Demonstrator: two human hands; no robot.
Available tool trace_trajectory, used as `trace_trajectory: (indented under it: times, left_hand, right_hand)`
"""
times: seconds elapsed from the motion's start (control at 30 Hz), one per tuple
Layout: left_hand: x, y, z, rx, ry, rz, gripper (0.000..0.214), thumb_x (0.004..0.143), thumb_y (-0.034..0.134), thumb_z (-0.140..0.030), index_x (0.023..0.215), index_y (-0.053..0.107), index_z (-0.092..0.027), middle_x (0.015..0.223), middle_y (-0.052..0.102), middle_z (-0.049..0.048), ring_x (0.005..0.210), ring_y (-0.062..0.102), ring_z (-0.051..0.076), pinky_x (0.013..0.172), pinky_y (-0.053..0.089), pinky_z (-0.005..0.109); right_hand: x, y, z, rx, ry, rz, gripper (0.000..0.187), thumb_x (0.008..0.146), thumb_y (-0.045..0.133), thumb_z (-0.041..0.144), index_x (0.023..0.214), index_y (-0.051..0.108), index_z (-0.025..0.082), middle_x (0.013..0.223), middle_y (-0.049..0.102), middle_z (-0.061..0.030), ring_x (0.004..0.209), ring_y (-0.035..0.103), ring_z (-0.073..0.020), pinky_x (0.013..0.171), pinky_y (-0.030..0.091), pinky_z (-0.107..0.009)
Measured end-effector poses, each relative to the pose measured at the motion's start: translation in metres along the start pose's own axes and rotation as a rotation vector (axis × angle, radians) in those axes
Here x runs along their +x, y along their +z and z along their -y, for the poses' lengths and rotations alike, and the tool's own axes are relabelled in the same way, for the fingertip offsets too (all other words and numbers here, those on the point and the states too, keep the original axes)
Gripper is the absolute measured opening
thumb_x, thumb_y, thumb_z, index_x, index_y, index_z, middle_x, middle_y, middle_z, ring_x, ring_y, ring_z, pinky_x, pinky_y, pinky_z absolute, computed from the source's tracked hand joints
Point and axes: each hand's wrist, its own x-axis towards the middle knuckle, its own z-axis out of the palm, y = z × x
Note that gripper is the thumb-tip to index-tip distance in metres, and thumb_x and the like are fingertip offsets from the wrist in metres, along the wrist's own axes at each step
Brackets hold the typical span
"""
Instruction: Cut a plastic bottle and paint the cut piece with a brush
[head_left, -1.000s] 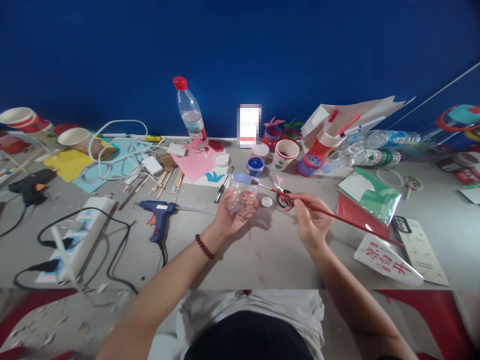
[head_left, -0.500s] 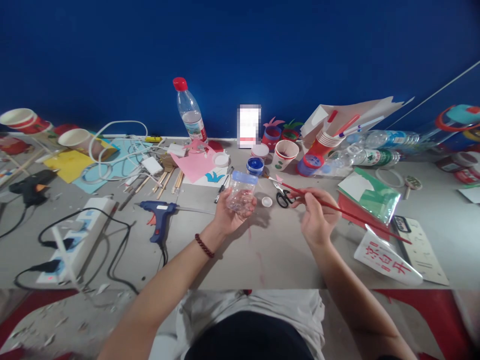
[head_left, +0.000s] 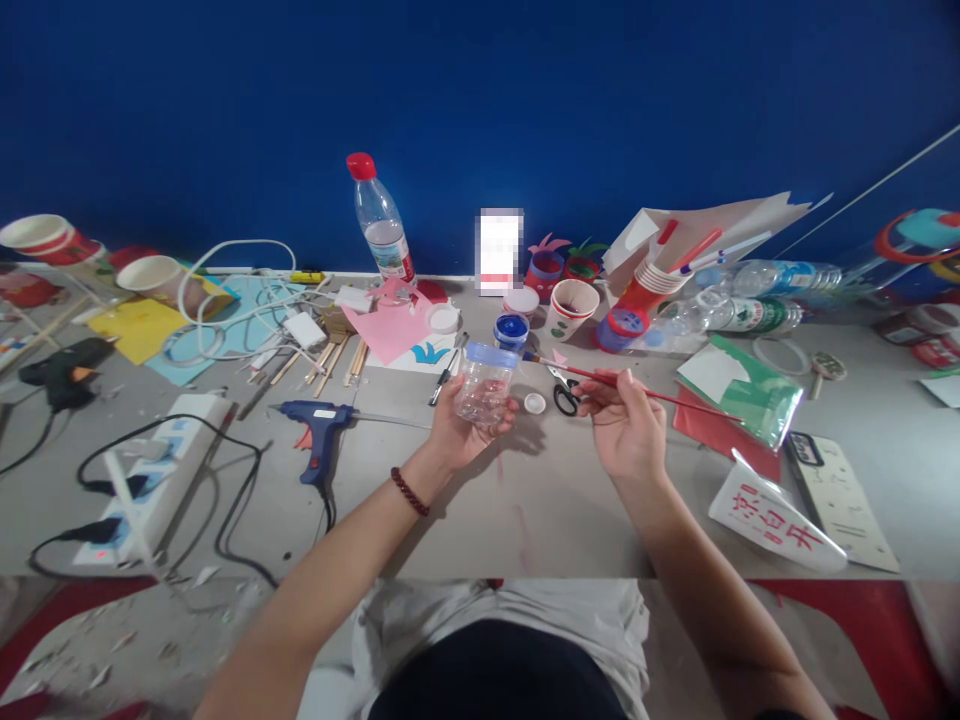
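Observation:
My left hand (head_left: pixel 448 432) is closed around a clear plastic piece (head_left: pixel 484 392), like a cut bottle part, with a blue band (head_left: pixel 491 357) painted along its upper rim. Between the fingers and thumb of my right hand (head_left: pixel 628 425) is a long red-handled paintbrush (head_left: pixel 660 394). Its bristles are dark blue and point left, close to the painted rim; whether they touch it I cannot tell. Just behind stands an open jar of blue paint (head_left: pixel 511 330). A small white cap (head_left: pixel 534 403) and black-handled scissors (head_left: pixel 564 398) lie between my hands.
A blue glue gun (head_left: pixel 321 430) and a power strip (head_left: pixel 154 480) with cables lie at left. Behind are a red-capped bottle (head_left: pixel 382 225) and a paper cup (head_left: pixel 573 308) of dark liquid. Plastic bottles (head_left: pixel 750 312) and green paper (head_left: pixel 750 390) are at right.
My right hand has turned and shifted its hold along the paintbrush. The brush tip, now dark blue, has come slightly left and down toward the rim. My left hand is nearly still.

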Motion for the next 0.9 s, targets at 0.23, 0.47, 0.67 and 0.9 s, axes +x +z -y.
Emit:
trace_trajectory:
  times: [0.23,0.47,0.67,0.9]
  left_hand:
    - [0.004,-0.007,0.004,0.015,0.047,0.031,0.05,0.077,0.064,-0.06,0.087,0.072,-0.012,0.081,0.075,0.013,0.072,0.071,0.022,0.058,0.056,0.029]
    - [0.004,-0.006,0.006,-0.029,0.077,0.031,0.047,0.083,0.062,-0.053,0.101,0.072,-0.011,0.088,0.076,0.0114,0.078,0.071,0.02,0.065,0.058,0.03]
    - [0.003,-0.003,0.011,-0.04,0.066,0.038,0.042,0.082,0.058,-0.039,0.104,0.071,-0.006,0.092,0.076,0.0146,0.089,0.073,0.026,0.08,0.059,0.039]
    - [0.008,-0.005,0.015,0.015,0.119,0.012,0.037,0.076,0.064,-0.037,0.096,0.074,-0.009,0.09,0.076,0.0122,0.087,0.071,0.024,0.086,0.056,0.038]
  right_hand:
    - [0.002,0.004,0.006,-0.031,-0.063,-0.005,0.035,0.083,0.07,0.055,0.08,0.071,0.02,0.067,0.076,-0.0038,0.062,0.074,-0.0212,0.044,0.052,-0.027]
    - [0.004,0.012,0.05,-0.328,-0.546,-0.035,0.025,0.093,0.064,0.046,0.088,0.069,0.022,0.073,0.07,-0.0019,0.069,0.074,-0.0197,0.05,0.059,-0.029]
    - [0.048,0.013,0.069,-0.6,-0.769,0.12,0.014,0.096,0.06,0.036,0.097,0.07,0.026,0.089,0.069,-0.0023,0.071,0.069,-0.0153,0.055,0.061,-0.029]
    - [0.114,0.05,0.051,-0.698,-0.511,0.351,0.025,0.098,0.054,0.045,0.091,0.066,0.024,0.093,0.068,-0.0033,0.078,0.069,-0.0158,0.061,0.061,-0.028]
